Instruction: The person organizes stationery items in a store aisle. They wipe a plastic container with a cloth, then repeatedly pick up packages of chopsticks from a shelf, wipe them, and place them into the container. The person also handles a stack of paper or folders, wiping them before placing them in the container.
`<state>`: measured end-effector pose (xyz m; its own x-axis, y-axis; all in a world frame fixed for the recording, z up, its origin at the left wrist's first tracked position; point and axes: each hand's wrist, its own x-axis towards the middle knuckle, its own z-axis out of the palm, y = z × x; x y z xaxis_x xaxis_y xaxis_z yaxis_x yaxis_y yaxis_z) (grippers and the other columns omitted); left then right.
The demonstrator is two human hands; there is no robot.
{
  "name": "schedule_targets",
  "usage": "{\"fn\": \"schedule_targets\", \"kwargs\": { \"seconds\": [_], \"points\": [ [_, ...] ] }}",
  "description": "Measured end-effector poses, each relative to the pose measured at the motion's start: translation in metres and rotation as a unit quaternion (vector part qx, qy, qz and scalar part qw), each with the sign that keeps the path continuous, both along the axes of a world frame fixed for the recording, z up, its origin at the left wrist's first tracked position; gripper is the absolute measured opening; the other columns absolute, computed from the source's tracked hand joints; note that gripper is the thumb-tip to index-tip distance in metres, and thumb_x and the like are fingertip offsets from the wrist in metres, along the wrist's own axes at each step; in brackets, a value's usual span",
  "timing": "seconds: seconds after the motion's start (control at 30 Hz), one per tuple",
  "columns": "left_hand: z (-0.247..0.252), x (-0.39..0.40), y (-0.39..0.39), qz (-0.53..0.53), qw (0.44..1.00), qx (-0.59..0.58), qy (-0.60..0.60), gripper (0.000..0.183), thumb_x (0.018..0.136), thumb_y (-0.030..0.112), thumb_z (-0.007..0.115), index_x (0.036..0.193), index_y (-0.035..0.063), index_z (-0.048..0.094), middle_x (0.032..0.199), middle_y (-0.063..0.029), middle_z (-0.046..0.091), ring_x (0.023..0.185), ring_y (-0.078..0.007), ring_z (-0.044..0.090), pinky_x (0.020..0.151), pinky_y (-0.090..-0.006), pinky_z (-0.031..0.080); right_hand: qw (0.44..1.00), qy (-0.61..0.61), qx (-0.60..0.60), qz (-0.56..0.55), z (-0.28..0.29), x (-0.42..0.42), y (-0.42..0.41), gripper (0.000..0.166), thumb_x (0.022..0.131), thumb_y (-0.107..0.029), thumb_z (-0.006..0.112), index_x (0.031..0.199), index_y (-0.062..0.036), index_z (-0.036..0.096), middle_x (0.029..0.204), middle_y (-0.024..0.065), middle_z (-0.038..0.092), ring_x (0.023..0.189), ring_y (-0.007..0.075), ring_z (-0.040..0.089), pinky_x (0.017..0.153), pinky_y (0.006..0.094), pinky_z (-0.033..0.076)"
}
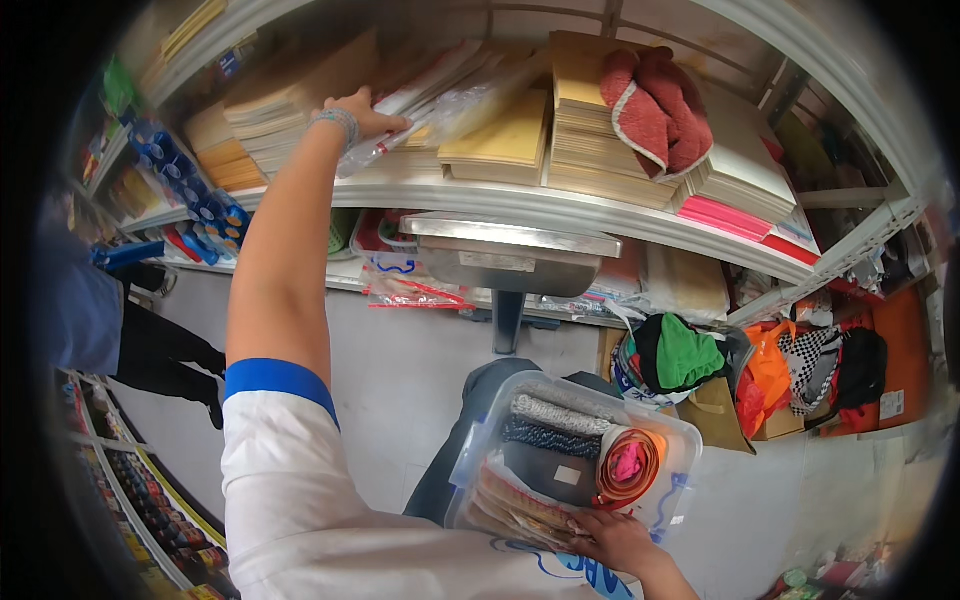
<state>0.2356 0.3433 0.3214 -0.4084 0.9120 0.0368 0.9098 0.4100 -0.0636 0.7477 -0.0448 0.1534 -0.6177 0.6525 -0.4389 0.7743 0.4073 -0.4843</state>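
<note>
My left hand, with a beaded bracelet at the wrist, reaches to the shelf and lies over clear plastic packets, fingers spread; whether it grips them is unclear. Beside the packets stand stacks of yellow envelopes. My right hand rests at the near edge of a clear plastic bin against my body, its fingers on packets in plastic bags. The bin also holds bundles of grey and dark cord, a rolled reddish strap with something pink in its middle, and a dark flat item.
A red cloth lies on stacked paper. Below the shelf edge stands a metal platform scale. Bags and caps fill boxes at the right. A person stands at the left near bottle shelves.
</note>
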Motion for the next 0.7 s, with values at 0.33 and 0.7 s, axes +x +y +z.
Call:
{"fn": "schedule_targets", "kwargs": {
  "seconds": [0.33, 0.7],
  "points": [
    [0.012, -0.019, 0.002, -0.029, 0.982, 0.120, -0.142, 0.097, 0.052, 0.058, 0.072, 0.128, 0.0009, 0.050, 0.124, -0.0225, 0.056, 0.116, -0.0334, 0.053, 0.098, -0.0352, 0.043, 0.998, -0.006, -0.057, -0.034, 0.002, -0.010, 0.008, 0.059, 0.081, -0.048, 0.061, 0.127, -0.0135, 0.052, 0.117, 0.0126, 0.059, 0.109, 0.0308, 0.057, 0.088, 0.0418, 0.047],
    [0.033, 0.015, -0.084, -0.126, 0.960, 0.251, 0.000, 0.086, 0.061, 0.052, 0.071, 0.131, 0.0075, 0.048, 0.115, -0.0211, 0.057, 0.108, -0.0345, 0.055, 0.091, -0.0390, 0.045, 0.997, 0.035, -0.008, -0.068, 0.000, -0.007, -0.004, 0.055, 0.079, -0.045, 0.063, 0.123, -0.0122, 0.054, 0.111, 0.0132, 0.062, 0.102, 0.0316, 0.060, 0.087, 0.0415, 0.048]
  ]
}}
